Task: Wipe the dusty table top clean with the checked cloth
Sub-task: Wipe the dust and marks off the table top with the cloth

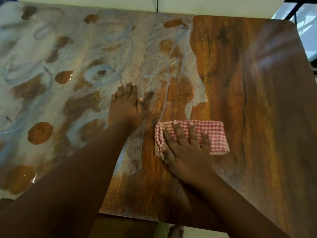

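Note:
The wooden table top [240,93] fills the head view. Its left and middle parts carry a pale dusty film [72,54] with bare brown patches; the right part shows plain dark wood grain. A folded red-and-white checked cloth [212,133] lies flat on the table near the edge of the film. My right hand [185,148] presses down on the cloth with fingers spread. My left hand [126,103] rests flat on the dusty area to the left of the cloth, fingers apart, holding nothing.
A pale wall or surface [103,4] runs along the table's far edge with a dark cable [157,4] hanging there. A dark frame and a bright pane [307,21] stand beyond the far right corner. The near table edge [130,217] is just below my forearms.

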`<state>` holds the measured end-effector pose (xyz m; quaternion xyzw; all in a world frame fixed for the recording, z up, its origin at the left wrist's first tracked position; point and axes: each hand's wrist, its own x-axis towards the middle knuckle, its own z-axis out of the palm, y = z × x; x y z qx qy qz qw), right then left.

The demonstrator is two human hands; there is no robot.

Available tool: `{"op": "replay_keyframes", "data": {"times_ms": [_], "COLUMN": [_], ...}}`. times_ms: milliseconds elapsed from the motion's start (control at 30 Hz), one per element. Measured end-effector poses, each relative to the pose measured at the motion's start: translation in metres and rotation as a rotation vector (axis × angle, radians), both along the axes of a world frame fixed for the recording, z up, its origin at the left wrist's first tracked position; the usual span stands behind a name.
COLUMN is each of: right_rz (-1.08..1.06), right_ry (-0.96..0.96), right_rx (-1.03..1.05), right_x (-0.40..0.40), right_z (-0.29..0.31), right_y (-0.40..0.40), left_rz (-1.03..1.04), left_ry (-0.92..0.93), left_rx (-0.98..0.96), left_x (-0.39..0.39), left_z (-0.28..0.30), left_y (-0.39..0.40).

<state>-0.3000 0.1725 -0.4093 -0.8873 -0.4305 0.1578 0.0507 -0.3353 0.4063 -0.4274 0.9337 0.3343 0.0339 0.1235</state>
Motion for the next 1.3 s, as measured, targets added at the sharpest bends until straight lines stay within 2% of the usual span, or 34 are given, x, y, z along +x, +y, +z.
{"op": "replay_keyframes", "data": {"times_ms": [67, 167, 300, 367, 500, 667, 833, 1000, 1133, 1300], "right_rz": [0.050, 0.236, 0.341, 0.361, 0.272, 0.085, 0.236, 0.389, 0.396, 0.219], "right_ry": [0.013, 0.076, 0.138, 0.097, 0.049, 0.018, 0.032, 0.077, 0.073, -0.034], "right_rx": [-0.003, 0.001, -0.009, -0.007, -0.020, -0.016, -0.032, -0.060, -0.064, -0.088], "right_x": [-0.010, -0.053, -0.085, -0.079, -0.050, -0.040, -0.062, -0.064, -0.032, 0.028], "right_z": [0.000, 0.006, 0.011, 0.008, 0.009, 0.008, 0.009, 0.012, 0.016, 0.007], "right_y": [0.015, 0.011, -0.032, -0.059, -0.086, -0.051, -0.011, -0.046, -0.069, -0.021], "left_rz": [0.003, 0.013, 0.017, 0.017, 0.009, 0.006, 0.004, 0.002, -0.003, 0.001], "left_ry": [-0.002, 0.003, 0.001, 0.005, 0.000, -0.011, 0.000, -0.001, -0.002, 0.010], "left_rx": [-0.014, -0.025, -0.025, -0.021, -0.016, -0.017, -0.024, -0.025, -0.019, -0.021], "left_x": [0.000, 0.000, 0.000, 0.000, 0.000, 0.000, 0.000, -0.001, -0.002, -0.002], "left_z": [0.002, 0.003, 0.002, 0.001, -0.001, -0.001, 0.002, 0.004, 0.006, 0.006], "left_y": [-0.001, -0.002, -0.001, -0.001, 0.000, 0.002, -0.001, -0.002, -0.002, -0.002]}}
